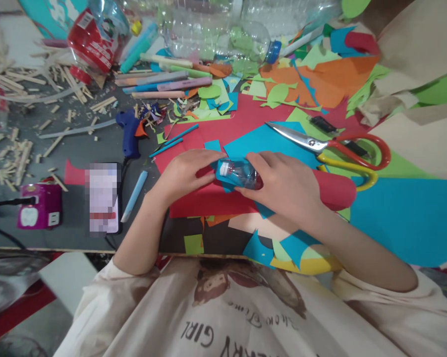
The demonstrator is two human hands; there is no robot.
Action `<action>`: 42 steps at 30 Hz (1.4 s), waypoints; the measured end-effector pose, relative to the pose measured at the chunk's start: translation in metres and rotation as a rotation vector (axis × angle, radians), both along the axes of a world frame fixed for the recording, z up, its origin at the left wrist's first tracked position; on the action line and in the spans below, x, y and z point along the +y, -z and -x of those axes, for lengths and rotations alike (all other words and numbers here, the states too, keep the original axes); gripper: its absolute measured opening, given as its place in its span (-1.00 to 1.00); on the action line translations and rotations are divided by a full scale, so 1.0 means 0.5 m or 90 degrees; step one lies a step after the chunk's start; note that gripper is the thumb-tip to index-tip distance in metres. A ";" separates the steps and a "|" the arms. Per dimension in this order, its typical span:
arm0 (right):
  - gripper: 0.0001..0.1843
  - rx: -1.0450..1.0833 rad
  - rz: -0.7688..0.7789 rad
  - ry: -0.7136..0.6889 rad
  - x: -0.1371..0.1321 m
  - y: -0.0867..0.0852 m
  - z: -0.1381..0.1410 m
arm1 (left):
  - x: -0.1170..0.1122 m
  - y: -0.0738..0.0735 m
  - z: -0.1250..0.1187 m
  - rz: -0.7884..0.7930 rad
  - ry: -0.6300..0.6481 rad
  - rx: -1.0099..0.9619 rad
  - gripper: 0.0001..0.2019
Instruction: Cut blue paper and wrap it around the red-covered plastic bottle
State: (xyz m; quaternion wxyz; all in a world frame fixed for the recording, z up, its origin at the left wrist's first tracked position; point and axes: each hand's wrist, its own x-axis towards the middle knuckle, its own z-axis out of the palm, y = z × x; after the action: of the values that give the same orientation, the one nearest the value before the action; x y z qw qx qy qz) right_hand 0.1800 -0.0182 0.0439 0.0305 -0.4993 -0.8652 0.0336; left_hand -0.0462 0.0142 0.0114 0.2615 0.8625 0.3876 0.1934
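A small clear plastic bottle with blue paper at one end lies on its side between my hands, a white piece showing inside the blue. My right hand wraps around its right end. At the blue end, my left hand pinches with thumb and fingertips. Under both hands lies red paper, with blue paper just beyond. To the right of my right hand, scissors with red and yellow handles rest on the paper.
A blue glue gun, a phone and a purple plug adapter are on the left, near scattered wooden sticks. Markers, large clear bottles and paper scraps lie at the back. The table's front edge is near my body.
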 end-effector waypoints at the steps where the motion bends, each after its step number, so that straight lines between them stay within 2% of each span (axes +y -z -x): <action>1: -0.52 0.000 -0.001 -0.003 0.000 0.000 0.000 | 0.001 0.001 0.000 -0.007 0.000 -0.006 -0.67; 14: -0.50 0.009 0.003 -0.008 0.000 -0.002 0.000 | 0.004 0.008 0.005 -0.019 -0.005 -0.019 -0.70; 26: -0.52 -0.001 0.005 -0.013 -0.001 -0.005 0.000 | 0.002 -0.001 0.007 -0.087 0.010 0.060 -0.66; 32: -0.48 -0.004 0.008 -0.014 0.001 -0.007 -0.005 | 0.000 0.002 0.004 -0.094 0.017 0.029 -0.69; 35: -0.46 -0.011 0.002 -0.012 0.000 -0.009 -0.010 | -0.007 -0.002 -0.004 -0.053 0.000 0.009 -0.68; 40: -0.47 -0.047 -0.012 -0.019 -0.003 -0.021 -0.013 | -0.021 -0.016 -0.026 0.119 -0.055 -0.036 -0.53; 42: -0.48 -0.068 -0.022 -0.030 -0.004 -0.027 -0.011 | -0.024 -0.018 -0.035 0.157 -0.100 -0.073 -0.56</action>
State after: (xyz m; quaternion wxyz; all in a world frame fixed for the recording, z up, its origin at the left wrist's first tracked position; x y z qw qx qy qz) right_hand 0.1855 -0.0203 0.0575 -0.0079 -0.4794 -0.8776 -0.0072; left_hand -0.0286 0.0020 0.0204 0.3713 0.7784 0.4593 0.2130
